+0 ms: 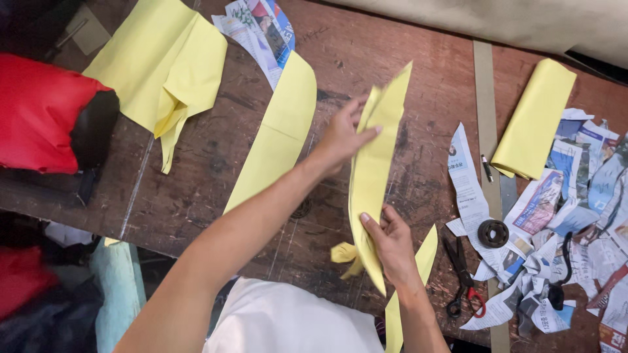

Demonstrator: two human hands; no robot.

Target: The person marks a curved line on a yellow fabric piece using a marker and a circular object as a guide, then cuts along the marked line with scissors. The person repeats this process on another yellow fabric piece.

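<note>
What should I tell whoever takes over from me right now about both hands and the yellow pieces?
Left hand: fingers pressed on the upper part of the long yellow strip, which is held up above the wooden table.
Right hand: pinching the strip's lower part.
Done: one curved yellow piece lies flat left of the hands; small yellow offcuts lie near the table edge.
Left: yellow sheets far left and a yellow roll far right look uncut. Scissors lie right of the right hand.

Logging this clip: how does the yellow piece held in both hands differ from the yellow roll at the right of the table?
The held yellow piece is a long, pointed, curved strip, lifted off the table by the left hand and right hand. The yellow roll is rolled up, blunt-ended, and lies untouched beside newspaper scraps. Both share the same pale yellow.
</note>
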